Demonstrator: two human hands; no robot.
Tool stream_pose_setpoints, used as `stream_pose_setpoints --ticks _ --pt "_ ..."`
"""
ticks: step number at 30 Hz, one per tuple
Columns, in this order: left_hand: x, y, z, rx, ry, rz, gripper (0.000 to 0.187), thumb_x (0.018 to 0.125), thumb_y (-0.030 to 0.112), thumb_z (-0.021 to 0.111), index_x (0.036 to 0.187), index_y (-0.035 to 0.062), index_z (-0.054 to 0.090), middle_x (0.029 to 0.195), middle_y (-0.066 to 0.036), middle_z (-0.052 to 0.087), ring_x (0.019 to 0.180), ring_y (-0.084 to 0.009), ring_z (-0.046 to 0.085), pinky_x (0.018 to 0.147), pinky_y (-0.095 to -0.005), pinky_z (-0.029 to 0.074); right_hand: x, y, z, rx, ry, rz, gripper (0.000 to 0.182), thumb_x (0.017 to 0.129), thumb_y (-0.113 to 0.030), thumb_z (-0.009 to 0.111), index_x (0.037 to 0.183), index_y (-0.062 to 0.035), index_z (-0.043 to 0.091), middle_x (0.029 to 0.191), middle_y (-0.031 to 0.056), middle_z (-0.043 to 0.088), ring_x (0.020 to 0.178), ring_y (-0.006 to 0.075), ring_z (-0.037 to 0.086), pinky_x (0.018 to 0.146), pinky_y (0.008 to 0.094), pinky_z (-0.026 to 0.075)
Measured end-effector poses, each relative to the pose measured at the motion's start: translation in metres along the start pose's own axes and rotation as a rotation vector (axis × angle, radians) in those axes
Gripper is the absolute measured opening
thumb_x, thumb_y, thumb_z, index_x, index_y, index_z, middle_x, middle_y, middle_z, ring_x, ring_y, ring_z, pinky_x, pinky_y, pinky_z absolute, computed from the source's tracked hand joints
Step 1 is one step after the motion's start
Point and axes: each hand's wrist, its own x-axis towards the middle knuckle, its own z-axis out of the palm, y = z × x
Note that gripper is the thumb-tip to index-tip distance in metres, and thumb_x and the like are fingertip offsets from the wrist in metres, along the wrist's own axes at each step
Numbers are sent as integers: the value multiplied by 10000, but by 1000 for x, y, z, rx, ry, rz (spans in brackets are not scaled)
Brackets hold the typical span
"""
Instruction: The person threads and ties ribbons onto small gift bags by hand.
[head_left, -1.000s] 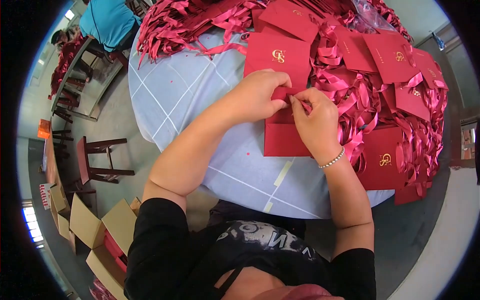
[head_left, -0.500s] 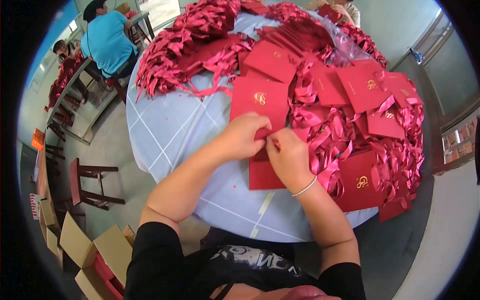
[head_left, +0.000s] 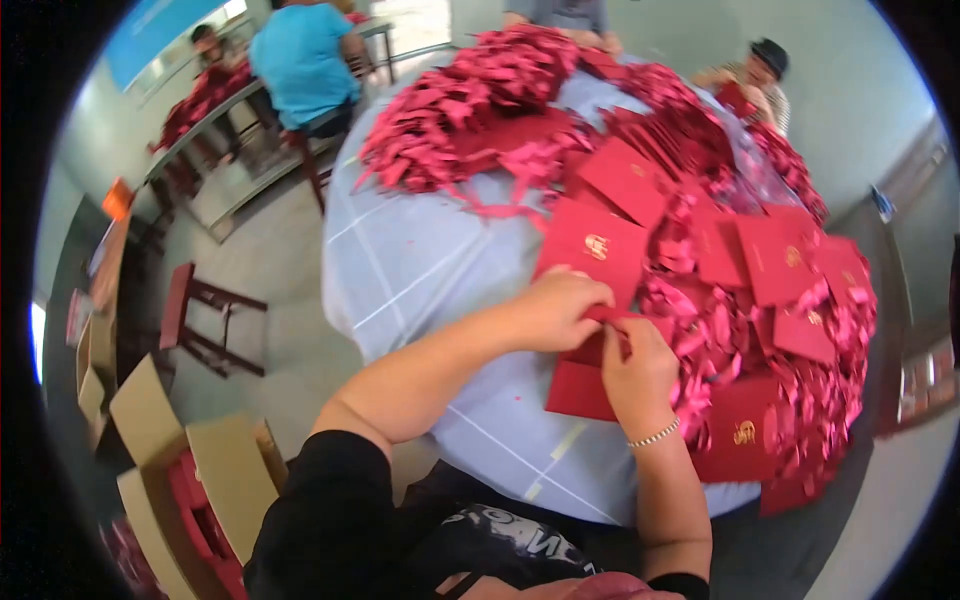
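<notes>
Both hands (head_left: 597, 328) pinch a strip of red ribbon (head_left: 606, 314) above a red paper bag (head_left: 583, 388). Heaped red ribbons (head_left: 450, 110) crowd twelve o'clock on the blue-white checked tabletop (head_left: 400, 255); an open cardboard box (head_left: 235, 470) sits at eight.

The one camera sits on the head and looks forward and steeply down, with the wearer's shirt (head_left: 330, 500) nearest, at the bottom edge. Its wide view curves at the dark-cornered rim. The left hand (head_left: 562, 312) and right hand (head_left: 640, 372) come mid-range, right of center, over a bag (head_left: 582, 390); the table (head_left: 430, 250) stretches away beyond, toward co-workers (head_left: 310, 65) farthest off, up top.
</notes>
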Motion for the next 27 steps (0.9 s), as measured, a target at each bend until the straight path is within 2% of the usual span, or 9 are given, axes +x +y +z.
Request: stream_pose_setpoints --ticks 2,6,7,10,13,16,20,21,27 --pt "0 2 -2 12 -32 3 315 777 136 724 1073 43 669 1007 -157 686 1024 -350 625 983 -457 425 1 -1 2 -60 -17 -44 79 858 -50 706 883 -33 633 753 141 634 661 343 637 580 423 515" --pt "-1 11 -7 42 -137 -91 378 775 169 725 1127 52 654 1108 -154 673 1147 -334 591 1096 -565 336 2 2 6 -52 -49 18 85 856 -45 716 854 -33 632 734 135 623 647 324 634 564 420 502" --pt "-1 13 -9 6 -174 -138 408 771 184 725 1148 51 645 1135 -142 670 1198 -320 569 1136 -628 264 3 2 4 -19 -61 45 92 858 -52 724 846 -32 634 719 124 616 619 301 620 566 403 495" --pt "-4 9 -6 -5 -93 -71 373 772 217 723 1106 66 654 991 -142 676 1077 -330 609 1088 -634 310 5 1 -6 58 -146 99 77 866 -54 718 886 -14 655 763 134 626 687 290 631 626 380 507" --pt "-3 16 -6 -40 -43 -89 348 788 257 739 1074 70 675 997 -135 678 1077 -318 611 1100 -636 298 19 -1 -19 83 23 -124 100 874 -49 706 950 5 669 855 155 649 790 292 641 694 366 510" --pt "-1 19 -6 -41 -28 -66 293 816 246 762 1050 83 696 1039 -92 688 1123 -276 613 1143 -669 213 23 11 -29 49 39 -80 100 884 -43 692 965 15 680 959 175 663 893 303 642 746 362 510" --pt "-4 23 -3 48 25 173 189 810 214 766 940 94 700 955 -60 665 1089 -225 605 1149 -673 204 22 20 -44 258 -303 159 45 889 -5 660 886 37 677 829 166 672 749 290 655 687 347 504" --pt "-4 27 -5 91 8 216 182 799 212 773 916 96 694 933 -53 650 1083 -222 601 1149 -676 202 25 14 -49 249 -331 137 63 898 -6 646 893 48 676 756 152 655 673 248 636 657 334 490" --pt "-7 47 -9 274 114 527 92 784 136 705 829 79 647 860 -36 562 1061 -234 589 1150 -685 214 28 31 -69 414 -720 302 129 950 -57 606 936 37 693 752 113 640 690 126 579 632 298 449"
